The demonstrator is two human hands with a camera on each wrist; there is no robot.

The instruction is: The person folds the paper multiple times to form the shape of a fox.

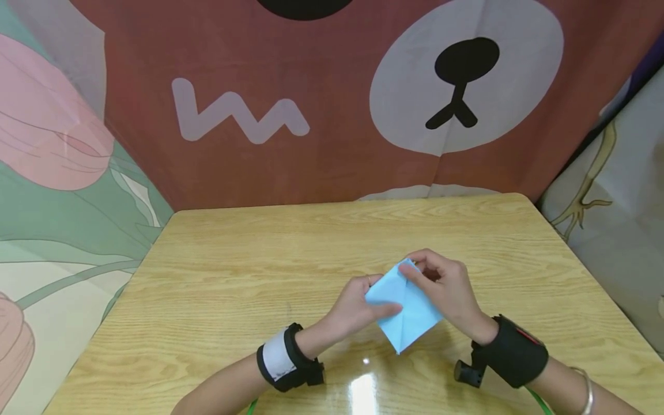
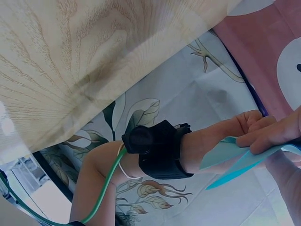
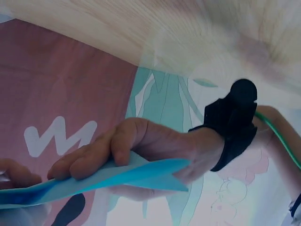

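Note:
A light-blue sheet of folded paper (image 1: 412,314), diamond-shaped with a crease down its middle, is held up over the table between both hands. My left hand (image 1: 358,302) grips its left side, thumb across the front face and fingers behind. At the top corner my right hand (image 1: 446,285) pinches the paper between thumb and fingers. The left wrist view shows the paper (image 2: 225,155) edge-on, its layers spread apart at the lower end. In the right wrist view the folded layers of the paper (image 3: 141,176) also gape, with the left hand's (image 3: 150,141) fingers against them.
The wooden table (image 1: 233,265) spreads beneath the hands. Behind it hangs a brown cloth (image 1: 332,167) with a cartoon bear print. Each wrist wears a black strap (image 1: 519,351) with a small camera, and green cables run along the forearms.

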